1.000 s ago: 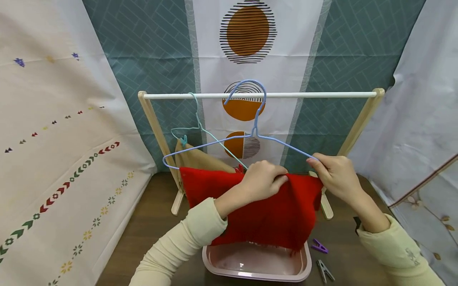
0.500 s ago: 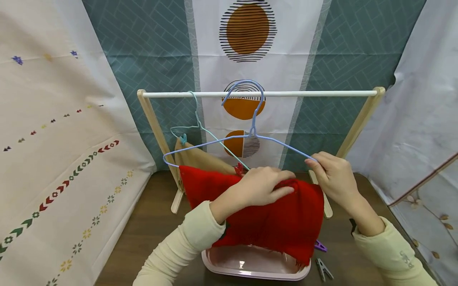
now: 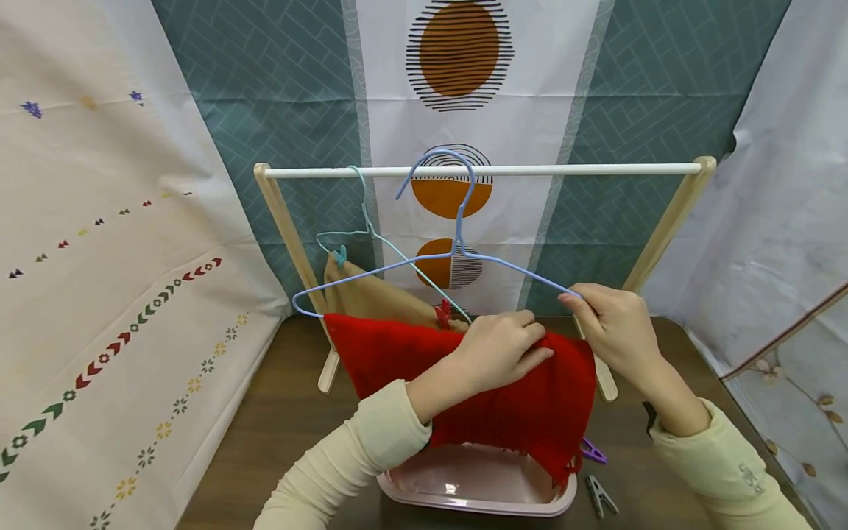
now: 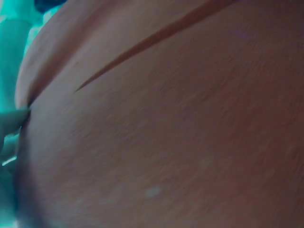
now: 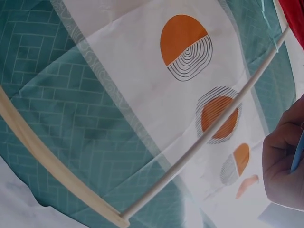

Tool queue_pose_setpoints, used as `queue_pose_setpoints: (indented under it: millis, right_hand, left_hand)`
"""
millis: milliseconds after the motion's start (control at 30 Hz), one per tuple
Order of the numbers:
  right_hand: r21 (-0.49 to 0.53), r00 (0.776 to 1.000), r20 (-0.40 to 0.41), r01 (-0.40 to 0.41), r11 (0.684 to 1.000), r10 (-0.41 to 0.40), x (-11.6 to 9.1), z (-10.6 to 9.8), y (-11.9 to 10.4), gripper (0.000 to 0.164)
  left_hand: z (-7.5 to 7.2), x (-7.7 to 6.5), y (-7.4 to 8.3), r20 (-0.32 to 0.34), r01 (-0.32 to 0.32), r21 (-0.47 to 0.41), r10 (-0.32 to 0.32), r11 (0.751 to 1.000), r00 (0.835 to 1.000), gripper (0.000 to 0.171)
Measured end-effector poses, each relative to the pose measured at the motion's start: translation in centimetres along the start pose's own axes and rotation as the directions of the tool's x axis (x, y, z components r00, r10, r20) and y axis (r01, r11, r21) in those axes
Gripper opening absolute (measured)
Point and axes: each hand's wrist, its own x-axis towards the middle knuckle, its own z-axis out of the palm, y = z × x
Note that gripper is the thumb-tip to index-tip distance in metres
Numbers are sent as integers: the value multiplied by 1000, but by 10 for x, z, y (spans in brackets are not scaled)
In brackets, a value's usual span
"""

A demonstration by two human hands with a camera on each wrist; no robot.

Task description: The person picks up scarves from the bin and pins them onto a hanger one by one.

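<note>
A red cloth, fringed at its lower edge, hangs folded over the lower part of a blue hanger. My left hand grips the cloth near the right part of its top fold. Skin of that hand fills most of the left wrist view, so its fingertips are hidden there. My right hand pinches the hanger's right shoulder. In the right wrist view this hand shows at the right edge, with a bit of blue hanger wire. The hanger's hook stands in front of a white rail.
A wooden-legged rack carries the rail and a mint hanger with a tan cloth clipped on. A pink basin sits below the red cloth. Purple and grey clothespins lie to its right on the table.
The blue hanger has shifted slightly left. My left hand loosened its fingers, then curled them on the cloth again. The cloth's right part hangs lower, and its right corner has come off the hanger's end.
</note>
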Motion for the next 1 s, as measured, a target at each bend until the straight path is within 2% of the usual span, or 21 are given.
queue_pose_setpoints:
  millis: [67, 167, 267, 400, 500, 600, 733, 900, 1000]
  right_hand:
    - [-1, 1000, 0, -4, 1000, 4, 0, 0, -1, 50]
    - [6, 1000, 5, -15, 1000, 15, 0, 0, 0, 48]
    - [12, 1000, 15, -28, 1000, 28, -1, -2, 1, 46]
    - [40, 999, 16, -48, 998, 47, -3, -6, 3, 39]
    - [70, 999, 16, -50, 996, 49, -5, -9, 4, 35]
    - [74, 999, 6, -33, 997, 33, -6, -9, 7, 35]
    - [71, 1000, -22, -20, 997, 22, -6, -11, 11, 40]
    - [81, 999, -33, -29, 996, 32, -7, -11, 13, 41]
    - [85, 999, -29, -29, 996, 32, -8, -9, 12, 40]
  left_hand:
    - [4, 0, 2, -53, -5, -9, 4, 1000, 999, 17]
    - [8, -2, 2, -86, -27, -37, 24, 999, 996, 14]
    - [10, -4, 1, -77, -61, -24, 59, 998, 995, 16]
    - [8, -6, 1, -8, -95, 95, 96, 991, 995, 28]
    - [5, -11, 1, 35, -114, 239, 109, 964, 993, 37]
    - [2, -20, 0, 38, -136, 377, 131, 916, 991, 41]
    - [3, -33, -3, 33, -157, 470, 160, 869, 986, 49]
    - [9, -42, -8, 32, -136, 513, 140, 848, 990, 56]
    - [12, -40, -7, 22, -122, 508, 129, 853, 991, 56]
